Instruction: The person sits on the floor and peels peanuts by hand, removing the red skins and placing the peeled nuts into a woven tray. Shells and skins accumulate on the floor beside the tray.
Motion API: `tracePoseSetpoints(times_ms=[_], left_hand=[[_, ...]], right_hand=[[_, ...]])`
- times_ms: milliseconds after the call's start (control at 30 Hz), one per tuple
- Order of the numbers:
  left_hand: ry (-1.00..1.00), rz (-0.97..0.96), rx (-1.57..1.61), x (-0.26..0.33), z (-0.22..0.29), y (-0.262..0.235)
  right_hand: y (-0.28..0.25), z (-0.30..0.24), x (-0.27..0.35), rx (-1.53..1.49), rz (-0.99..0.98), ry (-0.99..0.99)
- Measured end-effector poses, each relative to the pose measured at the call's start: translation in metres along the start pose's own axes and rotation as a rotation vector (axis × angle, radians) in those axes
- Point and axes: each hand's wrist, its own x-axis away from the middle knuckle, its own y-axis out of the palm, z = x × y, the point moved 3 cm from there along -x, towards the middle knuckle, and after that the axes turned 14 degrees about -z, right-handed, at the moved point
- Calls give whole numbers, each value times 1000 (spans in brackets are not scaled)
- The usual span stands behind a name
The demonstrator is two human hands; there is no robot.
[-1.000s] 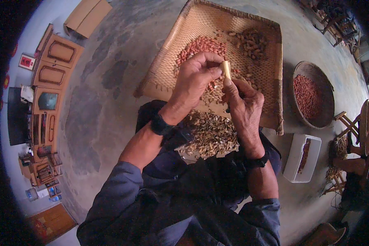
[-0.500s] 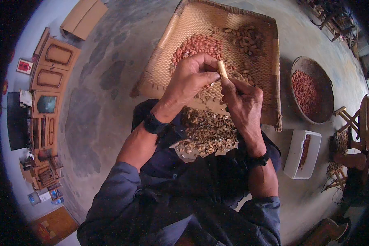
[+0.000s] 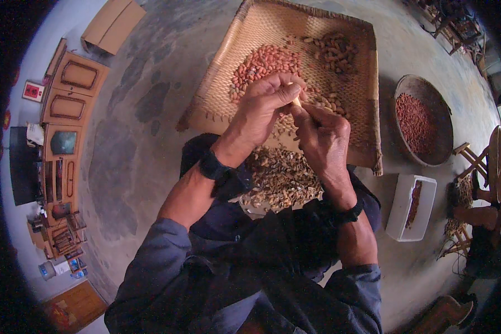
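My left hand (image 3: 261, 108) and my right hand (image 3: 320, 139) meet above the near edge of a square woven tray (image 3: 367, 94). Both pinch one pale peanut pod (image 3: 297, 102), of which only a sliver shows between the fingertips. On the tray lie a heap of reddish shelled peanuts (image 3: 261, 62) and, farther back, a cluster of brown whole pods (image 3: 337, 50). A pile of empty shells (image 3: 281, 181) rests on my lap under my wrists. Each wrist wears a dark band.
A round basket (image 3: 409, 89) of red peanuts sits to the right of the tray. Beside my right knee stands a white rectangular tub (image 3: 401, 214). A wooden cabinet (image 3: 67, 111) and a cardboard box (image 3: 114, 22) are at the left; wooden stools (image 3: 476, 161) at the right.
The pod stood clear above my fingers before; now my fingers close around it and hide most of it. Both hands have shifted slightly left and lower.
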Motion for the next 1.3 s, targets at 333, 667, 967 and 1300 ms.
tracePoseSetpoints(times_ms=[333, 667, 967, 1300], left_hand=[[2, 47, 47, -4, -17, -11], [-7, 229, 41, -1, -27, -7], [64, 147, -404, 6, -18, -16], [70, 211, -594, 6, -11, -14]], right_hand=[[8, 3, -1, 241, 35, -39], [2, 19, -12, 322, 65, -18], [2, 15, -19, 220, -63, 212], [6, 21, -17, 28, -91, 236]])
